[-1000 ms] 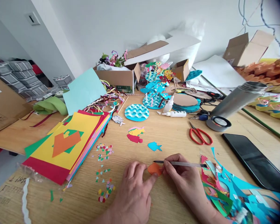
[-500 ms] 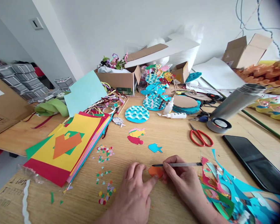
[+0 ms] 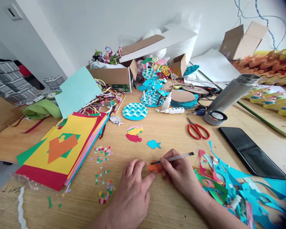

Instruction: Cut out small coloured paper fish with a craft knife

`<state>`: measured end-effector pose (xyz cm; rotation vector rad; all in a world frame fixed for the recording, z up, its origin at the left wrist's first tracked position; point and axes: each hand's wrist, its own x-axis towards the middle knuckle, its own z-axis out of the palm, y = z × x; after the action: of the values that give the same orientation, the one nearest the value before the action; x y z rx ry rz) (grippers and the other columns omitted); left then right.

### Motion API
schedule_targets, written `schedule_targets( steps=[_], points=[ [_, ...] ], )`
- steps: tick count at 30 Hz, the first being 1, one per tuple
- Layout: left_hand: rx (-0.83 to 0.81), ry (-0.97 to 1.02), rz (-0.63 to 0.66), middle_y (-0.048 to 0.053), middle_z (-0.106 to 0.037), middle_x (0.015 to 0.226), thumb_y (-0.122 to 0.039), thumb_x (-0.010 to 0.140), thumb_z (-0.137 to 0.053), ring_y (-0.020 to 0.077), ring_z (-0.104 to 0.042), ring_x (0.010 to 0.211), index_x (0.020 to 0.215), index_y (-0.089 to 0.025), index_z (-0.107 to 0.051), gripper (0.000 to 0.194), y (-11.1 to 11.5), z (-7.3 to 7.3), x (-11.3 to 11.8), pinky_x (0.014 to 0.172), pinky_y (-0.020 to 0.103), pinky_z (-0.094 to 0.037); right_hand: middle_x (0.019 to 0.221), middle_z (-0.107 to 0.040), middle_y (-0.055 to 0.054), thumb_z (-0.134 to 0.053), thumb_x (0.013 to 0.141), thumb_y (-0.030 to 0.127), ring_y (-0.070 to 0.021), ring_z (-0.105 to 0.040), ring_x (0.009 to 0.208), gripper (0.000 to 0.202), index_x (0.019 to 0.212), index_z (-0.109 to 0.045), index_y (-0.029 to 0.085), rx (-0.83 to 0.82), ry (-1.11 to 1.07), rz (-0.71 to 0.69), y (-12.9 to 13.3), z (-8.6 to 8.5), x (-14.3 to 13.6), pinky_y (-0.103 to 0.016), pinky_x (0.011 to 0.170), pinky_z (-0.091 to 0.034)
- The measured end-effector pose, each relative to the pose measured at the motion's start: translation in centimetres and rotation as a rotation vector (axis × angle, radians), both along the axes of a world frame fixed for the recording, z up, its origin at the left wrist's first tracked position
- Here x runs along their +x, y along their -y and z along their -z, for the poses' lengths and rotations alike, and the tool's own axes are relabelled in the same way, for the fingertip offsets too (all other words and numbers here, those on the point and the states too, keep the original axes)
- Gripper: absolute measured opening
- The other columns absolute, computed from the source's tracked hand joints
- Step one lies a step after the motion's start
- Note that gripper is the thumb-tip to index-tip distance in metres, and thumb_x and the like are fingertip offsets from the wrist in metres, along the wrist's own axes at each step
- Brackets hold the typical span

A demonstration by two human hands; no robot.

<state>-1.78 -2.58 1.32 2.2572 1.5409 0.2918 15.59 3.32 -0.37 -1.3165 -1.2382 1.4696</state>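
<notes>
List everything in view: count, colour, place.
table: one, light wood, beneath
coloured sheets: several, mostly yellow and red, left
pale sheet: one, light blue, behind those
craft strands: many, mixed, beside pale sheet
confetti: many, mixed, lower left
small fish: one, blue, centre
layered fish: several, yellow, red, pink, centre
wavy disc: one, blue and white, centre
glue bottles: two, white, behind scissors
scissors: one, red-handled, right
flask: one, silver, right
phone: one, black, right
scraps: many, mostly blue, lower right
cardboard boxes: several, brown, back and left
paper piece: one, orange, lower centre
pen: one, dark-tipped, over paper piece
left hand: one, bare, on paper piece
right hand: one, bare, holding pen
</notes>
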Motion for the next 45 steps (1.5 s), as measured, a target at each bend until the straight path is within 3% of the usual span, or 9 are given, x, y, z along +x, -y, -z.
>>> schedule_targets(
  steps=[12,24,45],
  points=[
    [0.012,-0.001,0.001,0.004,-0.04,0.137,-0.007,0.082,-0.049,0.0265,-0.027,0.133,0.136,-0.035,-0.05,0.06,-0.01,0.2,-0.09,0.113,0.048,-0.029,0.049,-0.057,0.006,-0.066,0.083,0.049,-0.0091,-0.05,0.037,0.033,0.077,-0.049,0.021,0.002,0.008,-0.036,0.07,0.62,0.48,-0.018,0.037,-0.037],
    [-0.027,-0.019,0.004,0.001,-0.044,0.138,-0.009,0.084,-0.047,0.0263,-0.028,0.132,0.135,-0.034,-0.051,0.057,0.08,-0.04,0.04,0.113,0.047,-0.029,0.047,-0.056,0.005,-0.065,0.076,0.061,-0.0099,-0.049,0.036,0.043,0.074,-0.049,0.022,-0.012,0.012,-0.009,-0.03,-0.07,-0.04,-0.02,0.036,-0.036],
    [-0.007,-0.058,0.03,0.002,-0.046,0.136,-0.011,0.086,-0.046,0.0271,-0.029,0.132,0.138,-0.033,-0.049,0.057,0.1,-0.05,0.02,0.113,0.047,-0.03,0.049,-0.056,0.005,-0.064,0.077,0.064,-0.0097,-0.049,0.037,0.045,0.074,-0.049,0.022,0.0,0.006,-0.03,-0.22,0.41,0.02,-0.02,0.037,-0.037]
  ],
)
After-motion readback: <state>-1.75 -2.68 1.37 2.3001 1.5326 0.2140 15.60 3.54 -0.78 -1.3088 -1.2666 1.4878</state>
